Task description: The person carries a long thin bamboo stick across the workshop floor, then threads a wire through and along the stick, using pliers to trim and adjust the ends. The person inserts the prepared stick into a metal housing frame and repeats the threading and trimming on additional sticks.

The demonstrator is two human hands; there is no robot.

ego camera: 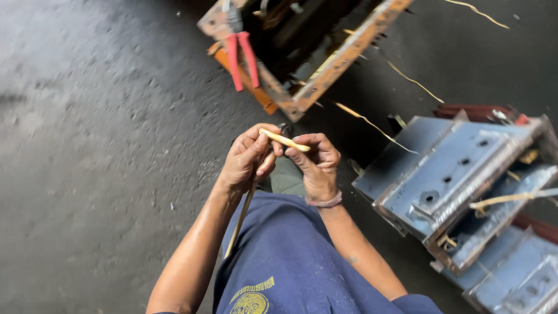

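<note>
Your left hand (247, 160) is closed around a pale yellow strip (285, 141), pinching its upper end while the rest trails down past your wrist over your blue-clad knee. Just right of that strip, your right hand (317, 166) grips its tip with fingers curled. Above the strip lie red-handled pliers (241, 58) on a rusty frame (343, 58); right of it, grey steel brackets (459, 174) are stacked.

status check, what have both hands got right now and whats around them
Left hand and right hand both pinching a thin yellow strip, its tail hanging below the left hand. Red-handled pliers on rusty frame ahead. Grey metal brackets stacked right. Nothing between the hands.
</note>
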